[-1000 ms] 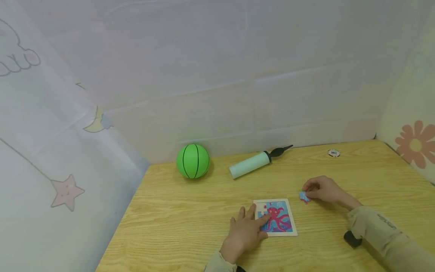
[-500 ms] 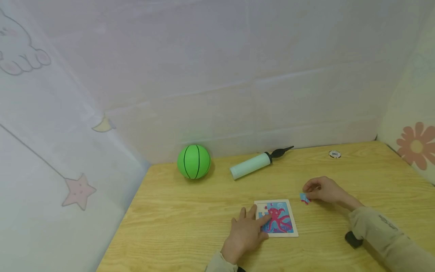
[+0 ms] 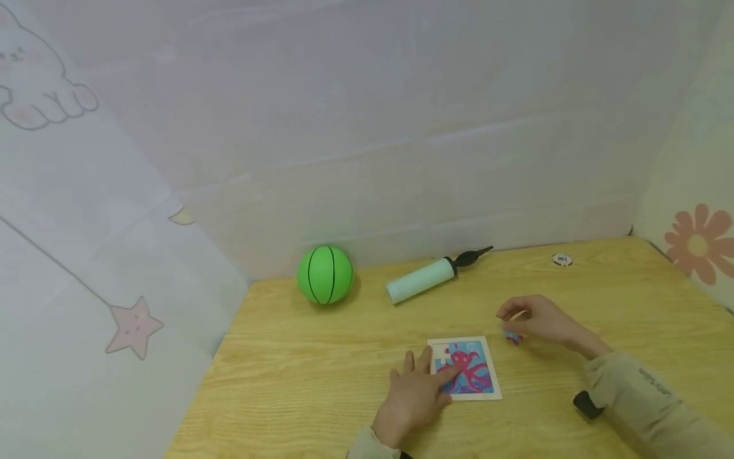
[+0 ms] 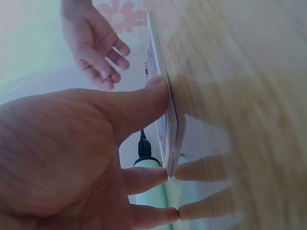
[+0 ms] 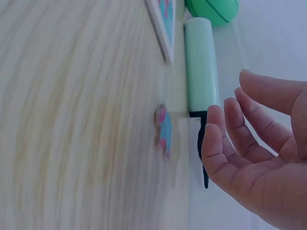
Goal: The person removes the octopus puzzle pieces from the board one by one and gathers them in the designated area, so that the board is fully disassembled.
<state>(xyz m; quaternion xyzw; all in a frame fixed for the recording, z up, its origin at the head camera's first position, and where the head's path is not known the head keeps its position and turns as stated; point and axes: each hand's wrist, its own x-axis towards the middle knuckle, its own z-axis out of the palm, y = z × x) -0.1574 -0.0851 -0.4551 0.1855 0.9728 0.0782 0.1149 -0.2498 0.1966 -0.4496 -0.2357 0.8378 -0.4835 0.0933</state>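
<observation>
A square octopus puzzle board (image 3: 490, 370) lies on the table, its upper-left corner showing bare pale wood. Over its left side rests my left hand (image 3: 413, 395), fingers spread, one finger lying on the picture. In the left wrist view the thumb (image 4: 156, 98) lies against the board's edge and other fingertips touch the table. A loose blue and pink puzzle piece (image 5: 164, 132) sits on the table right of the board. My right hand (image 3: 541, 319) hovers just over that piece, partly covering it in the head view; the right wrist view shows its loosely bent fingers apart from it.
Behind the board lies a pale green hand pump (image 3: 421, 280) with a black nozzle. A green ball (image 3: 325, 275) stands at the back left against the wall. At the back right is a round chip (image 3: 562, 259) marked 100.
My right hand has let go of the puzzle piece and lifted slightly up and left, after the piece turned a little under its fingers. The left hand stays on the board.
</observation>
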